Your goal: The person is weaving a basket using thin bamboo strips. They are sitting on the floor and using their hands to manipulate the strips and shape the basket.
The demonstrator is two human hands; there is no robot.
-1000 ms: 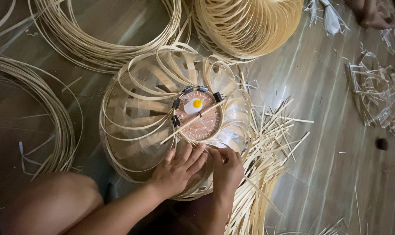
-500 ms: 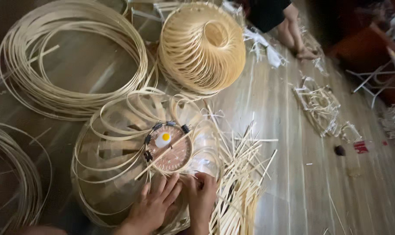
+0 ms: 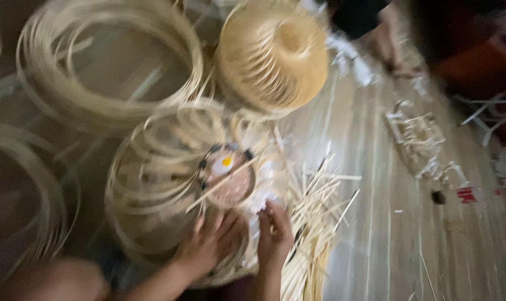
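A half-woven rattan lampshade frame (image 3: 164,184) lies on the wooden floor, with a round ring and a yellow-and-white bit at its centre (image 3: 226,174). My left hand (image 3: 205,245) rests on the frame's near rim, fingers spread over the strips. Beside it my right hand (image 3: 275,234) pinches the rim, seemingly on a thin strip. The view is blurred, so the exact grip is unclear.
A finished woven shade (image 3: 272,53) stands behind the frame. Large coils of rattan (image 3: 97,67) lie at the left and far left. Loose cut sticks (image 3: 314,223) pile up at the right. Scraps (image 3: 420,139) and another person's legs (image 3: 375,28) are at the back right.
The camera has swung up and left, blurring the picture. The finished shade and the back of the room have come more into view. Both hands stay on the frame's near rim.
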